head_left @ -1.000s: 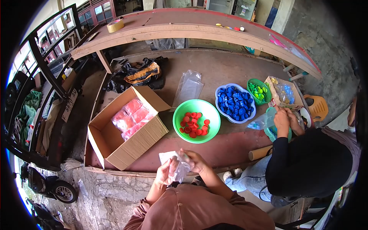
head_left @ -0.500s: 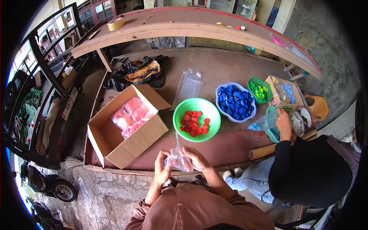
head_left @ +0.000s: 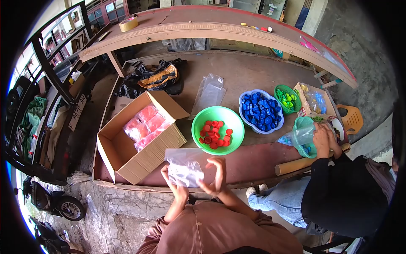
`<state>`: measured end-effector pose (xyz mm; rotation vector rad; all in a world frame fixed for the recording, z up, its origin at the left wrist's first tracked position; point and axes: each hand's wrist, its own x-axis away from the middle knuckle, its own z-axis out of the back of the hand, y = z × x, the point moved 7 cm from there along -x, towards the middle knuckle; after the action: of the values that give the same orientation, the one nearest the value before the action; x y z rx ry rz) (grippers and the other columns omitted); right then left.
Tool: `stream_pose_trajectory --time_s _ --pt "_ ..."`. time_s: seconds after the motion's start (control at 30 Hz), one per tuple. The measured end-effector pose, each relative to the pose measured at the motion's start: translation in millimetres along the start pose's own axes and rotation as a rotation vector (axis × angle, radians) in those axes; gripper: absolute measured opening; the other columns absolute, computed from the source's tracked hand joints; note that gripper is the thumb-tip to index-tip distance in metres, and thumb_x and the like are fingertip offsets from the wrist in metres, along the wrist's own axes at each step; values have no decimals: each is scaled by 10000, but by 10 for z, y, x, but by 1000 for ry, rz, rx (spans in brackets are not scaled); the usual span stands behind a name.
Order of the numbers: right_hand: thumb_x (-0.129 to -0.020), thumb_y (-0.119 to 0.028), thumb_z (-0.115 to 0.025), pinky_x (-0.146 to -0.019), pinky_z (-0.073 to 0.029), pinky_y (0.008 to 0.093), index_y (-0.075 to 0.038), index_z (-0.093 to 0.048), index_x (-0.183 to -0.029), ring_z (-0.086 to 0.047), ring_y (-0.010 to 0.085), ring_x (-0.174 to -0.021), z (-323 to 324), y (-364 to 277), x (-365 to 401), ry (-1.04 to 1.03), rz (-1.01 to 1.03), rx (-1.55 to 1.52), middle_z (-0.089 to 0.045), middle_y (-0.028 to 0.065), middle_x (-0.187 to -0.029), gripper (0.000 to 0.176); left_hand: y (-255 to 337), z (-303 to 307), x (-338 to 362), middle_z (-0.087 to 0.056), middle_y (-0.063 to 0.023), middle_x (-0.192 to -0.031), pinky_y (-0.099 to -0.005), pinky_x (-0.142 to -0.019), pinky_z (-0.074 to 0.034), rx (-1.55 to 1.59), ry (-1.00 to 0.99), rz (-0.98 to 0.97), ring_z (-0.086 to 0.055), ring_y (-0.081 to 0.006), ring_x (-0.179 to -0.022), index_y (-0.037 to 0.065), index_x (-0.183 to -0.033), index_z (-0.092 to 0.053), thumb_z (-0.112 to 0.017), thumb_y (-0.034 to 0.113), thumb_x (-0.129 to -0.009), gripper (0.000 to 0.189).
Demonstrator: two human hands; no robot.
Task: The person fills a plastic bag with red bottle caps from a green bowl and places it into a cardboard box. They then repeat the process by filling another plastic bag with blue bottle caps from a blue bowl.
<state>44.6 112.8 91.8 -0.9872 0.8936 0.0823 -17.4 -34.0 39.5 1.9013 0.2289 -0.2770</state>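
A clear plastic bag [head_left: 185, 172], spread out flat, is in my left hand [head_left: 178, 189], its fingers closed on the bag's lower left side. At the bag's right edge, my right hand [head_left: 216, 178] has its fingers curved and apart from the thumb; the thumb tip overlaps the bag's lower corner. Just beyond the hands stands a light green bowl [head_left: 235, 137] with red bottle caps [head_left: 214, 132] in its bottom. To the left, an open cardboard box [head_left: 158, 150] holds several bags of red caps [head_left: 146, 122].
More flat clear bags [head_left: 209, 94] lie behind the bowl. Blue caps [head_left: 260, 112] fill a lavender basin, beside a green basket [head_left: 287, 99]. At right a co-worker's hands [head_left: 323, 137] work over a teal basket [head_left: 302, 122]. A cardboard tube [head_left: 292, 166] lies near the front edge.
The bag, bunched between both hands before, is now spread out and raised. My right fingers have moved away from it. The co-worker's second hand has come into view.
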Motion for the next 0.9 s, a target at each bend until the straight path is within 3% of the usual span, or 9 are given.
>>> stream_pose_trajectory --time_s 0.1,0.23,0.33,0.43,0.6,0.63,0.7,0.8,0.9 --pt "-574 -277 -760 -701 -426 320 11 -361 -1221 -482 232 -854 -176 69 159 41 -131 -432 -377 171 -1151 812 -95 17 50 -398 -43 -991 -253 -814 -371 1 53 19 -418 -126 -922 45 -1058 -360 -480 204 -879 268" --pt "-561 -219 -768 -733 -428 333 6 -354 -1235 -495 261 -887 -203 104 92 -80 -80 -177 -382 179 -1180 822 -380 -39 81 -446 -53 -994 -264 -770 -421 121 -68 280 -466 -144 -927 51 -1057 -368 -515 25 -784 312" --pt "-627 25 -649 -712 -464 347 -27 -515 -1061 -524 300 -932 -92 124 69 62 -132 -6 -525 144 -997 457 -128 -251 94 -410 -114 -1006 -252 -725 -421 -203 -58 84 -461 -185 -915 14 -1027 -367 -607 -79 -648 459" --pt "-614 35 -644 -769 -444 363 -10 -537 -999 -531 297 -917 -111 240 37 -78 -183 -4 -530 159 -968 402 196 -271 32 -422 -112 -948 -258 -661 -418 -604 -200 -237 -479 -178 -832 10 -1020 -379 -615 -77 -639 457" --pt "-605 92 -577 -688 -482 314 -52 -539 -1051 -558 262 -856 -138 140 -93 -330 -65 76 -492 138 -1068 470 68 -94 -97 -429 -65 -769 -233 -499 -373 -386 -202 -77 -429 -124 -563 7 -949 -401 -514 -121 -658 337" --pt "-605 92 -577 -688 -482 314 -52 -539 -1051 -558 262 -856 -95 137 -109 -326 -71 80 -492 138 -1068 470 6 58 -125 -433 -62 -777 -229 -557 -390 -333 -41 71 -454 -122 -617 12 -954 -414 -491 -122 -669 324" --pt "-601 98 -568 -689 -482 330 -92 -500 -1112 -538 275 -915 7 323 -102 -257 -371 -84 -423 143 -1144 550 46 63 -138 -445 -87 -808 -273 -631 -411 -579 -145 -126 -479 -176 -690 14 -973 -432 -533 -107 -629 378" --pt "-592 98 -554 -683 -487 345 -78 -501 -1074 -554 272 -904 21 254 -112 -286 -263 39 -445 122 -1135 516 316 -401 -64 -447 -146 -885 -348 -698 -423 -890 -462 -366 -477 -280 -779 7 -1030 -433 -598 -58 -542 519" --pt "-602 101 -537 -726 -497 343 -44 -513 -1029 -553 295 -947 -113 170 -57 -440 -204 95 -494 108 -1139 452 225 -527 50 -523 -140 -896 -348 -674 -452 -776 -557 -221 -536 -271 -787 2 -1038 -451 -653 1 -619 466"
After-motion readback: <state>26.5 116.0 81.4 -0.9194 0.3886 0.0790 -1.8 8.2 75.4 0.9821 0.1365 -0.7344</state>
